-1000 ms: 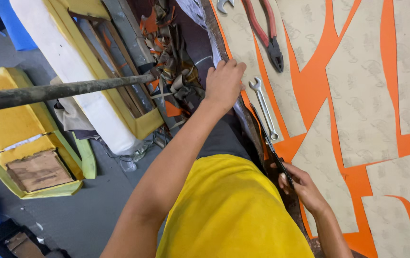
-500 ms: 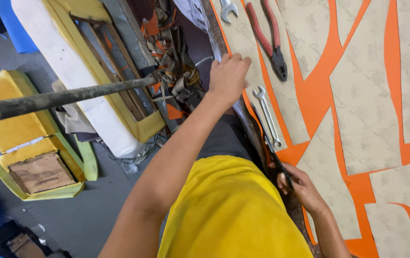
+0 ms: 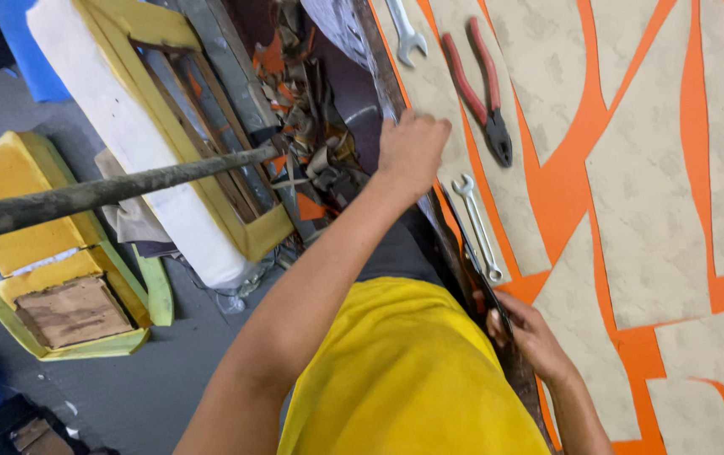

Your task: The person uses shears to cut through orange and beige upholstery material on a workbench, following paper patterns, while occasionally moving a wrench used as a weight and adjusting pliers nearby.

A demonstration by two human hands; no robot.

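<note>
L hand [image 3: 412,150] fingers curling shut, gripping edge of the orange-and-beige sheet [image 3: 632,194] at the table's edge. R hand [image 3: 530,333] fingers curling narrow on the same edge, poss. holding a dark tool; can't tell. Wrench [image 3: 477,226] lying between hands; red pliers [image 3: 478,88] nearby.

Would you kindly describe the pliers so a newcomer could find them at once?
Start at the orange table covered with beige cut-out pieces. Near its far end, beyond the left hand, lie the pliers, between two silver spanners. Their red handles and dark jaws set them apart from the all-metal spanners.
</note>
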